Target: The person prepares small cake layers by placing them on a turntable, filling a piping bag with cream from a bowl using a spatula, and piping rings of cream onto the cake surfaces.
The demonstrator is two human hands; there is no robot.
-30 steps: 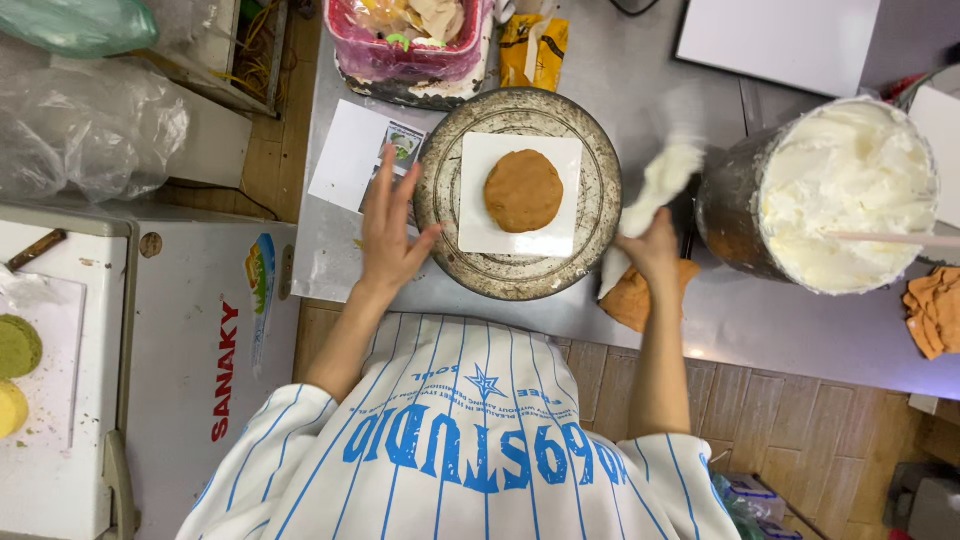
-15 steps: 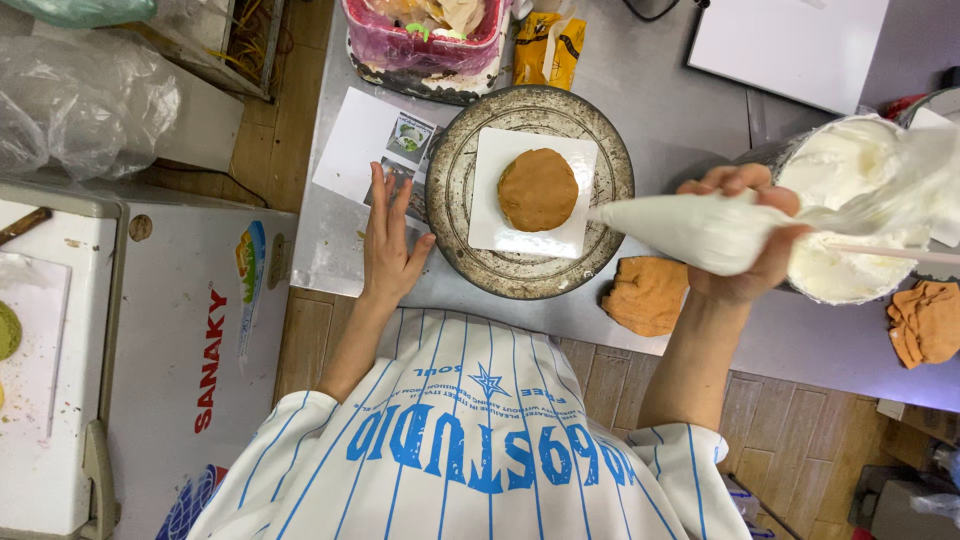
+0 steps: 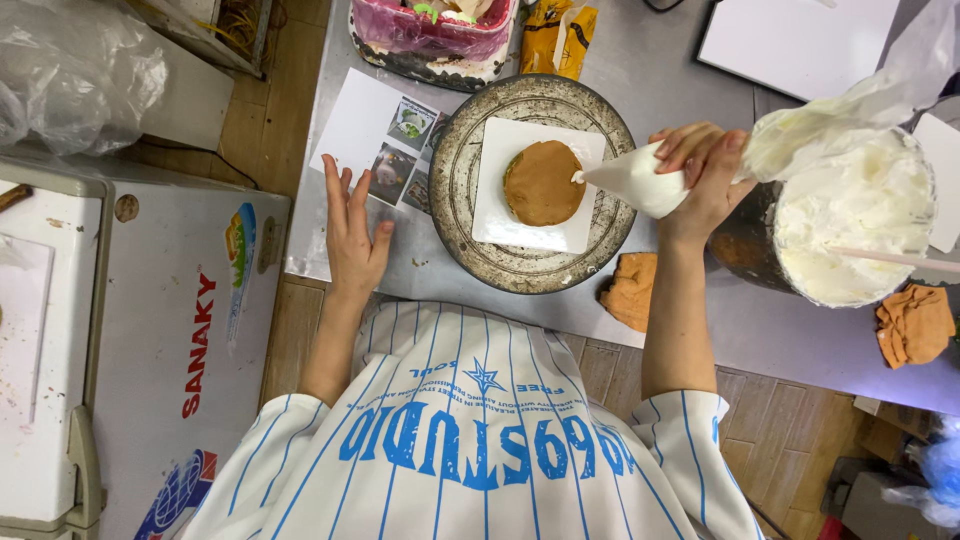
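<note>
White piping bag (image 3: 640, 180), one cake (image 3: 543, 183), two hands

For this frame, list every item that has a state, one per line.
right hand: closed around the piping bag.
piping bag: filled with white cream, tip at the cake's edge.
left hand: open, flat on the table.
round cake layer: bare on top, on a white board.
turntable: carries board and cake.
cream tub: uncovered, full, stick lying in it.

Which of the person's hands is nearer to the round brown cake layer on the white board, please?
Right. The right hand holds the piping bag, its tip at the cake layer; the left hand lies flat on the table, beyond the turntable.
</note>
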